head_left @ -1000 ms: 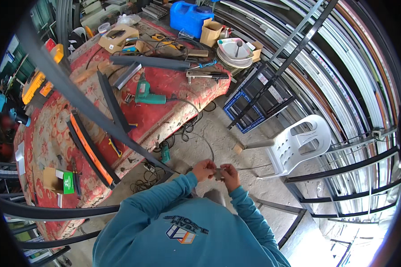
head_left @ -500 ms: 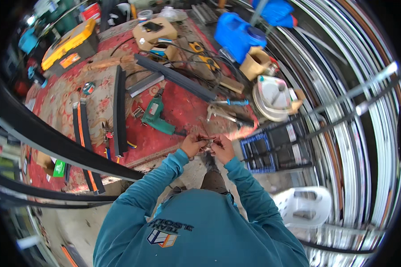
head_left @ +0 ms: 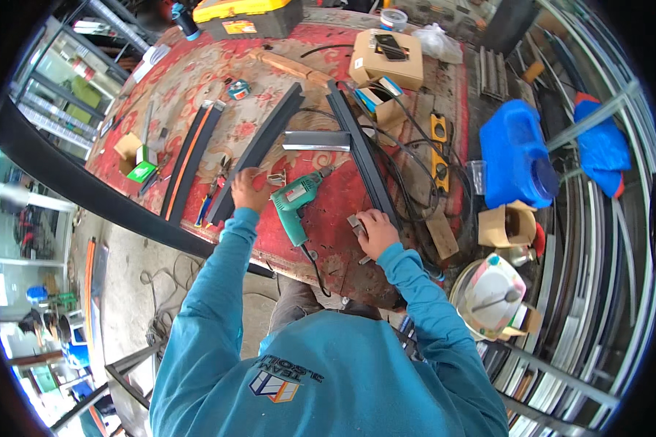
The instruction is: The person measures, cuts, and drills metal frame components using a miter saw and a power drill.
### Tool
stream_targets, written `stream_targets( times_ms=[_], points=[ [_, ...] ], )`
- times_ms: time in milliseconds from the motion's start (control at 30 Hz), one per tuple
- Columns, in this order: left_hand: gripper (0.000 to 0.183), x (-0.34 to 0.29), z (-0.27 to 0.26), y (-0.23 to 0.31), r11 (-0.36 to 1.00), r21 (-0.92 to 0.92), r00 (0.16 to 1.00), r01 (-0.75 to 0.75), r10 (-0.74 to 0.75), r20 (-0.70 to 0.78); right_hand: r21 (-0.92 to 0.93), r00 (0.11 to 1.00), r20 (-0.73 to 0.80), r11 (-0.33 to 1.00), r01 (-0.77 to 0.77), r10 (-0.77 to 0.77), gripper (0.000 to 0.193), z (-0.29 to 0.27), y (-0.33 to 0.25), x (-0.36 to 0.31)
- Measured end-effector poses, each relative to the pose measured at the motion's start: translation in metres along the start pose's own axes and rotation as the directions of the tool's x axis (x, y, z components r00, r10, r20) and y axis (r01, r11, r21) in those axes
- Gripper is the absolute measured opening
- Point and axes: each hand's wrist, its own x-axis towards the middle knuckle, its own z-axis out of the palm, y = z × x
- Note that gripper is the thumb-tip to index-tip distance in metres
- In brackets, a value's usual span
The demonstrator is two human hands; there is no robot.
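My left hand rests at the near part of a long dark metal profile, its fingers apart. Just right of it lie a small metal bracket and a green power drill with its cord toward me. My right hand curls over a grey metal tool at the table's near edge; the hand hides much of it, so its kind is unclear. A second dark profile runs just beyond that hand. Between the profiles sits a short profile piece.
A red patterned carpet covers the table. Pliers and an orange-striped profile lie left. Right are black cable, a yellow level, a blue jerrycan and a white tub. A long dark bar crosses at left.
My hands were together in front of me around a small object; now they are apart and farther over the table. The view has turned, shifting the table's things.
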Motion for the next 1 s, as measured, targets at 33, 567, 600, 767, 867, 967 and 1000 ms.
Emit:
stream_targets(
  times_ms=[33, 567, 600, 767, 867, 967, 1000],
  points=[
    [0.054, 0.006, -0.005, -0.015, 0.992, 0.078, 0.993, 0.099, -0.103, 0.048, 0.0, 0.998, 0.06, 1.0, -0.018, 0.018, 0.037, -0.002, -0.003, 0.006],
    [0.034, -0.001, -0.034, -0.036, 0.975, -0.017, 0.936, 0.223, -0.21, 0.284, 0.68, 0.963, 0.178, 0.682, -0.268, 0.2, 0.028, 0.029, -0.077, 0.028],
    [0.03, -0.005, -0.048, -0.019, 0.976, -0.104, 0.939, 0.192, -0.152, 0.309, 0.768, 0.96, 0.17, 0.58, -0.271, 0.223, 0.028, 0.026, -0.085, 0.042],
    [0.032, -0.014, -0.097, 0.025, 0.898, -0.42, 0.964, -0.129, 0.213, 0.159, -0.085, 0.915, -0.332, 0.973, 0.215, -0.231, 0.045, -0.075, -0.171, 0.092],
    [0.038, -0.011, -0.108, 0.033, 0.833, -0.428, 0.871, -0.352, 0.458, 0.175, -0.449, 0.977, -0.062, 0.88, 0.153, -0.202, 0.063, -0.103, -0.2, 0.079],
    [0.033, -0.016, -0.1, 0.035, 0.598, -0.467, 0.642, -0.651, 0.762, 0.082, -0.476, 0.94, 0.32, 0.878, 0.05, 0.12, 0.074, -0.099, -0.179, 0.048],
    [0.033, -0.023, -0.094, 0.032, 0.592, -0.488, 0.64, -0.642, 0.764, 0.084, -0.484, 0.934, 0.326, 0.875, 0.035, 0.143, 0.074, -0.096, -0.172, 0.036]
  ],
)
